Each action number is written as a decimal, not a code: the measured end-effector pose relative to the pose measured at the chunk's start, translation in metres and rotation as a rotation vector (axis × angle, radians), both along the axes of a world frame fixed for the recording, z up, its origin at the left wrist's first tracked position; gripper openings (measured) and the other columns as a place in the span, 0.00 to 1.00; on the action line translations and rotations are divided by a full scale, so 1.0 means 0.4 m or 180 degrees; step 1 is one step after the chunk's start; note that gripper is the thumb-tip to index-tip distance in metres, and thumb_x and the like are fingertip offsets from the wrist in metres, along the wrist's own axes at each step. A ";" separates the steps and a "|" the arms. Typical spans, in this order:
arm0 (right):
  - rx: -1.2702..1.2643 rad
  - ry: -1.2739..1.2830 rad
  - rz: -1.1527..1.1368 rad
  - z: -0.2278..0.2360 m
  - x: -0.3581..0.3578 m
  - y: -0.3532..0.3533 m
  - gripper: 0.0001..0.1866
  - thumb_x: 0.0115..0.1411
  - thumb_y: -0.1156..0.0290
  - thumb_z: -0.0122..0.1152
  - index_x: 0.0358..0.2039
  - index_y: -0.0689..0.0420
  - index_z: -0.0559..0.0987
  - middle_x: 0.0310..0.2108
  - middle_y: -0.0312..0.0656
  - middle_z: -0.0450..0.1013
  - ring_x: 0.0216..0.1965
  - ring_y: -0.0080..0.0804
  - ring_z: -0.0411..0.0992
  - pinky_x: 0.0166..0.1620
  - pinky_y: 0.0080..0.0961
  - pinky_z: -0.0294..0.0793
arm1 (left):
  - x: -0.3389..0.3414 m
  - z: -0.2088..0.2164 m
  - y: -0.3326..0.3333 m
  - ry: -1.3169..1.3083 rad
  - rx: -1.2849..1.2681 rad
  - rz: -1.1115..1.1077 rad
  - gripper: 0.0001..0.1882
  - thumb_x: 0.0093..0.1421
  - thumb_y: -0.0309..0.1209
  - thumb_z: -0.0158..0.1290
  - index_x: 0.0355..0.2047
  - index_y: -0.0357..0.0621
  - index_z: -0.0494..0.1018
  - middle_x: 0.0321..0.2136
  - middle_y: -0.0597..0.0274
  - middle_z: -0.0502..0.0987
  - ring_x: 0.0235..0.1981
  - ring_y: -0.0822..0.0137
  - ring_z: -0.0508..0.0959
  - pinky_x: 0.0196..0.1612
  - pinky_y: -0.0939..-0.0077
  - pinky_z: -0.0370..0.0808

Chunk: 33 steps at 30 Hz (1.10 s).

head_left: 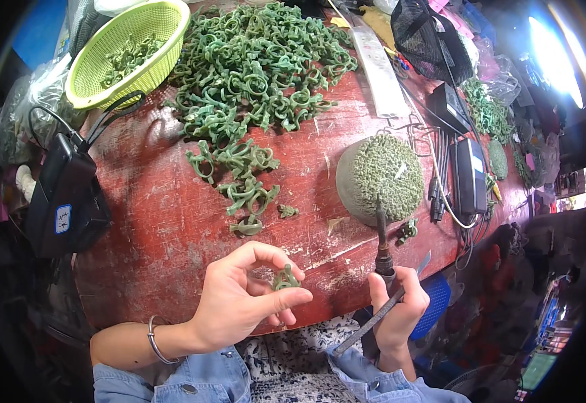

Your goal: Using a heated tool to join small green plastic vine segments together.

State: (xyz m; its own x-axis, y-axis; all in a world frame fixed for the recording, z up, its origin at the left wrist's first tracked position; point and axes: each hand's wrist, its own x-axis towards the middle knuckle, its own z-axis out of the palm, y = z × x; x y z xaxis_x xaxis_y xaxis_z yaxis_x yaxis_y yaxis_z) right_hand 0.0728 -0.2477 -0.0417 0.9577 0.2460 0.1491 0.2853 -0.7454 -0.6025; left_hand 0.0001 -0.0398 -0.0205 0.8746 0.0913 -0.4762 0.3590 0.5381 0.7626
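Observation:
Between the thumb and fingers of my left hand (249, 295) is a small waxy green ring (285, 277), held just over the table's near edge. My right hand (400, 312) grips a soldering iron (383, 252) with a dark shaft. Its tip touches or overlaps the front of a round pot (354, 181) topped with green crumbs (393, 168). A thin knife (370, 328) with a grey wrapped handle also lies slantwise in my right hand, its blade pointing up and right. Several loose green rings (246, 191) trail toward me from a large heap (259, 67).
On the red table (152, 235), a yellow-green basket (81, 87) with green pieces stands far left. A black box (68, 195) with a cable sits at the left edge. Cables and a black power adapter (469, 176) lie right of the pot. A blue perforated seat (434, 302) shows below.

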 end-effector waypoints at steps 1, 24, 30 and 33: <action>0.0013 -0.0004 -0.0013 0.004 0.001 0.003 0.15 0.44 0.71 0.71 0.27 0.63 0.73 0.17 0.43 0.70 0.17 0.32 0.68 0.23 0.24 0.67 | -0.001 -0.005 -0.004 -0.0185 -0.0048 0.0082 0.13 0.52 0.20 0.57 0.35 0.37 0.65 0.37 0.52 0.74 0.24 0.70 0.79 0.21 0.83 0.76; 0.0524 0.0298 0.1387 -0.032 -0.083 -0.030 0.20 0.46 0.62 0.67 0.29 0.66 0.72 0.16 0.43 0.69 0.14 0.36 0.69 0.19 0.24 0.66 | -0.007 -0.027 -0.016 0.0073 -0.0049 0.0128 0.11 0.61 0.19 0.42 0.43 0.31 0.69 0.42 0.55 0.74 0.38 0.64 0.79 0.31 0.83 0.78; 0.0835 0.0654 0.1017 -0.044 -0.087 -0.035 0.19 0.45 0.62 0.68 0.26 0.65 0.73 0.15 0.43 0.68 0.14 0.34 0.69 0.19 0.23 0.66 | -0.008 -0.027 -0.019 -0.0438 0.0162 0.0305 0.13 0.60 0.16 0.43 0.46 0.33 0.65 0.44 0.51 0.73 0.39 0.63 0.78 0.34 0.80 0.78; 0.0799 0.0692 0.1036 -0.044 -0.086 -0.037 0.19 0.45 0.63 0.68 0.26 0.66 0.73 0.15 0.42 0.68 0.14 0.33 0.68 0.19 0.23 0.65 | -0.010 -0.016 -0.005 -0.0204 0.0343 -0.0010 0.11 0.59 0.16 0.44 0.43 0.32 0.65 0.43 0.48 0.73 0.38 0.62 0.79 0.35 0.78 0.78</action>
State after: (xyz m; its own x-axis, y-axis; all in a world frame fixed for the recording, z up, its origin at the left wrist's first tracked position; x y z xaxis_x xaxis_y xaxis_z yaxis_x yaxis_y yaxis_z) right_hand 0.0383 -0.2623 -0.0592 0.8522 0.5211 0.0469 0.3275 -0.4615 -0.8245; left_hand -0.0040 -0.0417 -0.0269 0.9032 0.1361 -0.4069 0.3093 0.4507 0.8374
